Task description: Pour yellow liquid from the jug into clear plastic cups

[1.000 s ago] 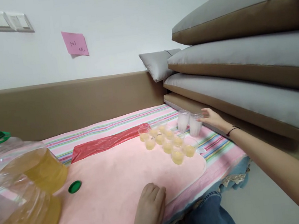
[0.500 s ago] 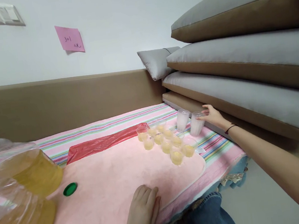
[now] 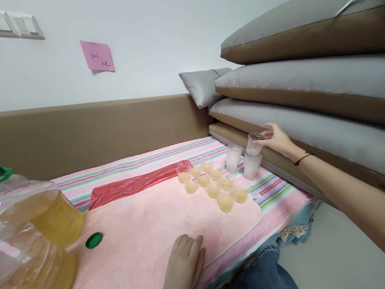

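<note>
Between the fingertips of my right hand (image 3: pixel 279 143) is the rim of a clear plastic cup (image 3: pixel 253 145), part way out of a cup stack (image 3: pixel 252 167). A second stack of clear cups (image 3: pixel 233 159) stands just left of it. Several cups of yellow liquid (image 3: pixel 226 203) are grouped on the pink mat (image 3: pixel 138 248), left of the stacks. My left hand (image 3: pixel 184 263) lies palm down near the mat's front edge, fingers loosely stretched, holding nothing.
Two big clear jugs of yellow liquid (image 3: pixel 48 216) stand at the left, with a green cap (image 3: pixel 94 240) beside them. A red plastic bag (image 3: pixel 137 184) lies along the mat's back edge. Stacked grey-brown cushions (image 3: pixel 309 73) rise at the right.
My right hand has risen, pulling a cup upward from the right stack. My left hand stays on the mat. The view has shifted slightly.
</note>
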`<state>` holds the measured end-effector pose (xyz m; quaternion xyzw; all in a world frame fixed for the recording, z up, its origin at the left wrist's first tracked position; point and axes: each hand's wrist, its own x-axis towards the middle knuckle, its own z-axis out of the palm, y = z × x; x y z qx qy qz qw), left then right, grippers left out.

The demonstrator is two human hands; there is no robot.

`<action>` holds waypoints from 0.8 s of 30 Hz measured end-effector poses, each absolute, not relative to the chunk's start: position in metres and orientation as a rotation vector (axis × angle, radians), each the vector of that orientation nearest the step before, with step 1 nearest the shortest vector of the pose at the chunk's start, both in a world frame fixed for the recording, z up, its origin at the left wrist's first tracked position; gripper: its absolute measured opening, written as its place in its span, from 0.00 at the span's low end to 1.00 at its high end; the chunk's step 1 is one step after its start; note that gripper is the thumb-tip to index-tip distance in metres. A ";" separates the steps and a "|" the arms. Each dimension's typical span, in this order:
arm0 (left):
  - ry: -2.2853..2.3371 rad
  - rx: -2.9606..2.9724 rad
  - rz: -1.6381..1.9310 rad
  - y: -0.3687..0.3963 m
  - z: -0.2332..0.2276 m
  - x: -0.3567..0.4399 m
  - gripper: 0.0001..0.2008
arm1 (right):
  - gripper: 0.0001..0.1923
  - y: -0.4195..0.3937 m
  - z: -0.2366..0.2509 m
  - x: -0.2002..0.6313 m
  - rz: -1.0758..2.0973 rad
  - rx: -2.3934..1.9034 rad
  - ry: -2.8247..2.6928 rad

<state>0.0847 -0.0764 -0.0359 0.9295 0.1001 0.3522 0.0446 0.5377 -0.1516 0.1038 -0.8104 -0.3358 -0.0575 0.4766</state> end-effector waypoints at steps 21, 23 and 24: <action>0.817 2.089 1.123 -0.068 -0.051 0.065 0.19 | 0.44 -0.123 0.018 0.252 0.673 -1.486 -1.422; 0.805 2.049 1.112 -0.066 -0.053 0.062 0.21 | 0.43 -0.122 0.009 0.245 0.696 -1.489 -1.402; 0.799 2.032 1.112 -0.065 -0.053 0.060 0.21 | 0.43 -0.121 0.006 0.242 0.700 -1.487 -1.397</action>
